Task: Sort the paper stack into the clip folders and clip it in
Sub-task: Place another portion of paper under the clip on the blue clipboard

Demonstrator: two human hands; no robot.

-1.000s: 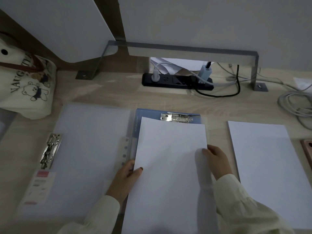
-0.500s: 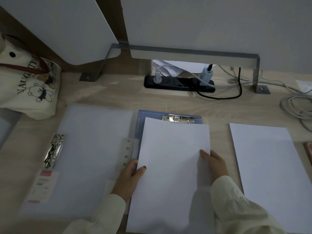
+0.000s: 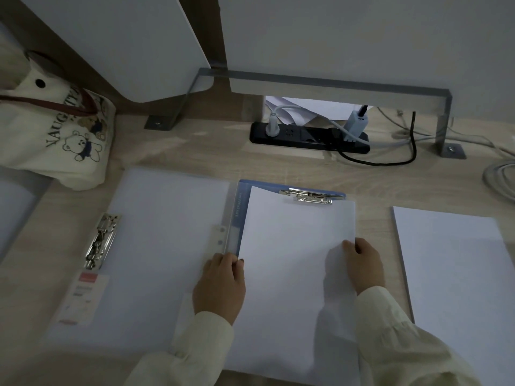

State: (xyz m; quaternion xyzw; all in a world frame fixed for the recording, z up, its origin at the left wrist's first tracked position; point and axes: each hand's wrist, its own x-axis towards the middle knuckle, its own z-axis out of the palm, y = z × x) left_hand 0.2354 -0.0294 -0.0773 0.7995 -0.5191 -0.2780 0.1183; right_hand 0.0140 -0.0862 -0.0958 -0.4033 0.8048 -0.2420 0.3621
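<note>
I'm pinching paper sheaf (image 3: 295, 260) by both side edges, left grip (image 3: 220, 285) and right grip (image 3: 362, 266) | likely light, floppy, slippery: supporting mid-edges | clip (image 3: 313, 196) ahead at far edge.

This is looking like an office workstation: white partition panels (image 3: 362, 37) are standing on a metal bracket (image 3: 443, 126) along the wood-grain tabletop (image 3: 195, 146), and a black power strip (image 3: 306, 134) is lying behind a blue clip folder (image 3: 243, 207).

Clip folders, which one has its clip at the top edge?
The blue folder in the middle, under the held paper: its metal clip sits on the top edge. The white folder has its clip along its left side.
</note>
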